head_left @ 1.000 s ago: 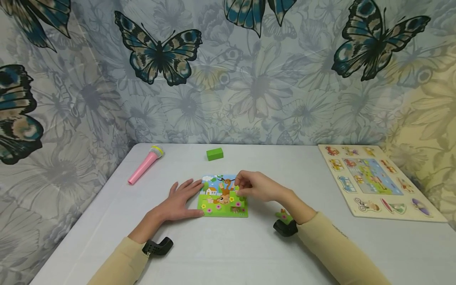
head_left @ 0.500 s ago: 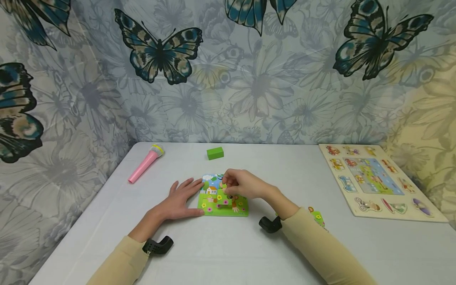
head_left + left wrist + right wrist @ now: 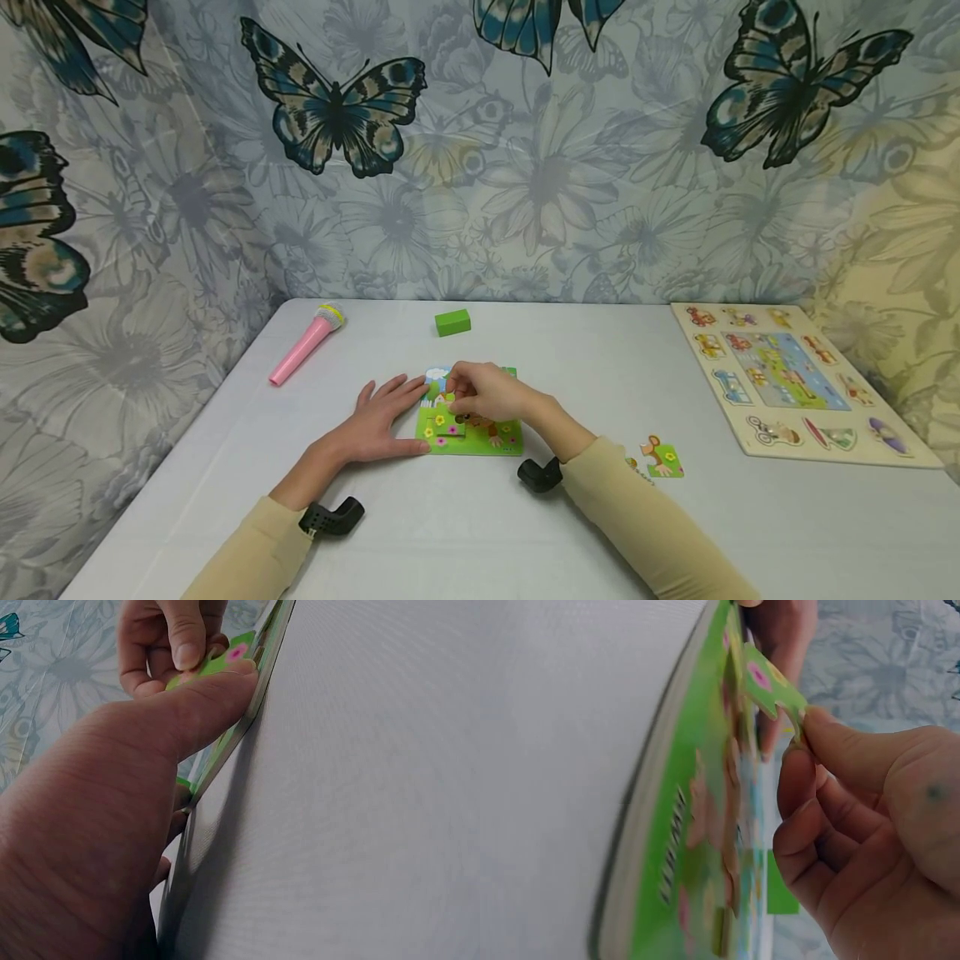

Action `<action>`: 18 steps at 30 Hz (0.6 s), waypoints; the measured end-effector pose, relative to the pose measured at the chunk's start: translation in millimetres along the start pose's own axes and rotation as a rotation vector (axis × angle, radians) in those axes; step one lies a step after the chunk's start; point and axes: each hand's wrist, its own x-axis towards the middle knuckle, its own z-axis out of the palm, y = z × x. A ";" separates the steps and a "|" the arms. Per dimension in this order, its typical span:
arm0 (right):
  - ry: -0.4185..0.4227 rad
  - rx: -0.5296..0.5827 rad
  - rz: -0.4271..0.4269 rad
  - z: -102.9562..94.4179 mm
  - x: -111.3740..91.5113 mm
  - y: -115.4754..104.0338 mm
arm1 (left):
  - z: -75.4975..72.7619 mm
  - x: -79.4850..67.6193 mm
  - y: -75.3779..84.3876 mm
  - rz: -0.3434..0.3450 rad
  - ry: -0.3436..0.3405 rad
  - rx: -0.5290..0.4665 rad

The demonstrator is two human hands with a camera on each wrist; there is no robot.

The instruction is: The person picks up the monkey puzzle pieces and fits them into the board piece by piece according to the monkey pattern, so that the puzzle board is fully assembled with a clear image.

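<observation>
A small picture puzzle board (image 3: 472, 450), green with a blue sky, lies flat in the middle of the table. My left hand (image 3: 386, 425) steadies its left edge, fingers spread and thumb at the near corner. My right hand (image 3: 487, 392) pinches a green puzzle piece (image 3: 761, 679) with a pink flower between thumb and fingertips. The piece is held tilted over the left part of the board, close by the left thumb (image 3: 217, 694). In the head view the right hand covers the upper middle of the picture.
Loose puzzle pieces (image 3: 666, 460) lie right of the board, partly behind the right sleeve. A green block (image 3: 453, 322) and a pink toy microphone (image 3: 307, 343) sit farther back. A larger wooden puzzle board (image 3: 810, 442) rests at the right.
My right hand has moved left across the board with the puzzle piece, from its right side toward its left. The loose pieces at the right have come into view. My left hand has stayed still.
</observation>
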 end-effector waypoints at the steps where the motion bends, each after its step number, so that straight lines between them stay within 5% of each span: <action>1: -0.001 -0.004 0.003 1.3 0.9 -0.2 | 0.0 0.0 0.0 0.001 0.001 -0.001; 18: -0.022 -0.088 -0.004 15.4 8.9 -5.2 | -0.1 -0.7 -0.4 0.013 0.015 -0.011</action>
